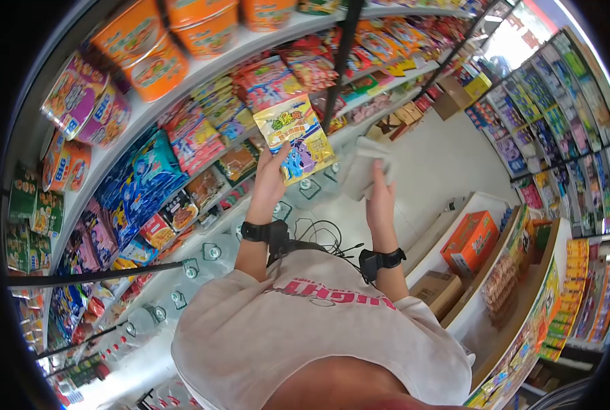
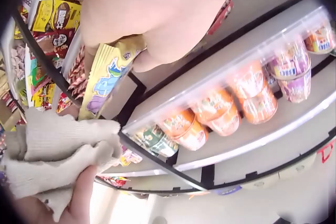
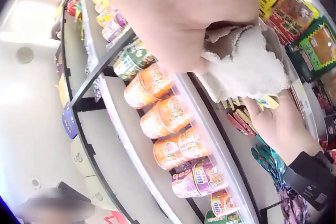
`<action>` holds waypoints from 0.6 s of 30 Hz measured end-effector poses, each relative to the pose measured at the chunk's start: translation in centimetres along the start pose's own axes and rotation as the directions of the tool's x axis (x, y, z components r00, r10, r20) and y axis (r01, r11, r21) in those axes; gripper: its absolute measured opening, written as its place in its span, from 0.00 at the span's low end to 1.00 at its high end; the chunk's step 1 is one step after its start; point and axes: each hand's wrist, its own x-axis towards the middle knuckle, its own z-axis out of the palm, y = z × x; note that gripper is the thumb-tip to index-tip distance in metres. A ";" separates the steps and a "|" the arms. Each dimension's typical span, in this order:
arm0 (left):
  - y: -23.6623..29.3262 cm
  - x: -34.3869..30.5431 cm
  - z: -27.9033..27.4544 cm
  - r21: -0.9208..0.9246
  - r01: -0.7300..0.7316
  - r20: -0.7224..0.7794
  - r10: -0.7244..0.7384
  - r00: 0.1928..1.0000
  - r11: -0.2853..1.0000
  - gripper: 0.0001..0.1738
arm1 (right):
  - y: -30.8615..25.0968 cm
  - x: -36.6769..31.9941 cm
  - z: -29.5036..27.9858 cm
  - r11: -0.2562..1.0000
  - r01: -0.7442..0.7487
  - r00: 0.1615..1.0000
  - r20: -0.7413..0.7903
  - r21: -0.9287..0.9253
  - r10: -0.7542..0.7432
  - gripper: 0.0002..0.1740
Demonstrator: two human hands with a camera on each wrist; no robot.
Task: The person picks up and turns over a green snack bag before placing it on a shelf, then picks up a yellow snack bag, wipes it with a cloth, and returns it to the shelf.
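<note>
A yellow snack packet [image 1: 294, 140] with a purple-blue cartoon is held upright by my left hand [image 1: 270, 181], its thumb over the front. In the left wrist view, the left hand [image 2: 152, 14] pinches the packet [image 2: 107, 79] at its edge. My right hand [image 1: 381, 205] grips a folded pale cloth [image 1: 365, 167] just right of the packet. The right wrist view shows the cloth [image 3: 247, 66] bunched in the right hand [image 3: 178, 14], with the left hand [image 3: 278, 124] close behind it and most of the packet hidden.
Shelves of bagged snacks [image 1: 195, 137] run along the left and front, with cup noodles [image 1: 206, 31] on the shelf above. Large water bottles [image 1: 212, 253] line the floor beneath. Black cables [image 1: 325, 236] lie near my body. At right stand an orange box [image 1: 470, 242] and a cardboard box [image 1: 436, 292].
</note>
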 end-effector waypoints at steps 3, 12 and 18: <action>-2.9 -2.0 4.6 0.149 0.049 0.126 -0.068 0.990 0.988 0.22 | -1.6 -1.3 -6.2 0.977 0.140 0.981 -0.113 -0.162 -0.159 0.25; -12.0 -8.4 14.2 0.405 0.130 0.289 -0.262 0.921 0.905 0.24 | -2.3 -5.8 -17.0 0.983 0.090 0.995 0.047 -0.161 -0.083 0.24; -13.0 -10.0 15.8 0.437 0.156 0.278 -0.298 0.913 0.886 0.24 | -1.7 -6.2 -18.6 0.972 0.214 0.969 0.150 -0.095 -0.199 0.27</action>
